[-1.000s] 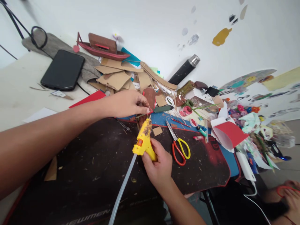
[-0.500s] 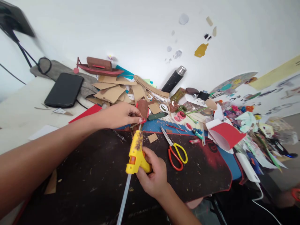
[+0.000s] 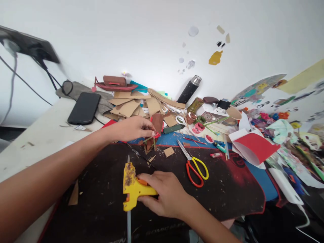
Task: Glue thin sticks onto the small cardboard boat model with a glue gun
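Red-edged brown craft piece [image 3: 157,122] is being held beyond and left of the scissors [image 3: 189,158], the left hand's [image 3: 141,129] thumb and fingers pinching its near edge. Left of the scissors, the right hand [image 3: 168,195] is gripping the yellow glue gun [image 3: 131,192], whose long axis is pointing away from the person. From its nozzle [image 3: 128,158], the craft piece is lying ahead and rightward, apart, with the left hand nearer. Fingertips are hiding the exact pinch; whether the thin sticks [image 3: 151,145] below are joining the craft piece, I cannot tell. The bottom edge is cutting off the glue stick [image 3: 129,226].
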